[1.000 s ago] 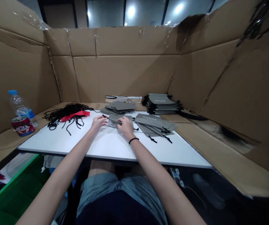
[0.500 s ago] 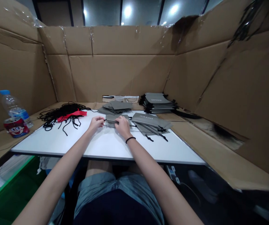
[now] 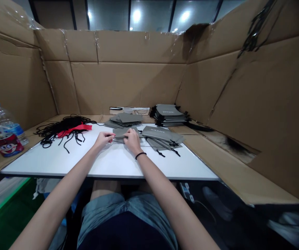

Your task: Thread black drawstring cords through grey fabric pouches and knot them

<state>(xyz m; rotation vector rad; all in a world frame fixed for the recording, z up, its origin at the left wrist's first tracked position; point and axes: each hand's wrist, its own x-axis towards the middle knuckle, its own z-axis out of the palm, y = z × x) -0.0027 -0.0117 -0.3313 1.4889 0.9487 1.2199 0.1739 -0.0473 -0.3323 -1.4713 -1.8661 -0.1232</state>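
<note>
A small grey drawstring pouch [image 3: 118, 132] lies on the white tabletop in front of me. Its left edge is by my left hand [image 3: 105, 138], whose fingertips are pinched on a black cord, mostly hidden by the fingers. My right hand [image 3: 132, 139] grips the pouch's top edge, fingers bent over it. A thin dark cord runs across the table under the right hand. Just to the right, several grey pouches with white lettering [image 3: 159, 133] lie fanned out, their black knotted cords hanging toward me.
Black cords [image 3: 63, 126] lie heaped at left with a red strip [image 3: 73, 130]. Behind the hands is a pile of grey pouches [image 3: 125, 118]; a neat stack [image 3: 168, 114] stands back right. A water bottle [image 3: 6, 119] and a red can [image 3: 8, 145] stand far left. Cardboard walls [image 3: 139, 80] surround the table.
My view has shifted slightly, so the scene sits farther left. The left fingers have closed in at the pouch's edge, covering the cord end seen before. The right hand keeps its grip.
</note>
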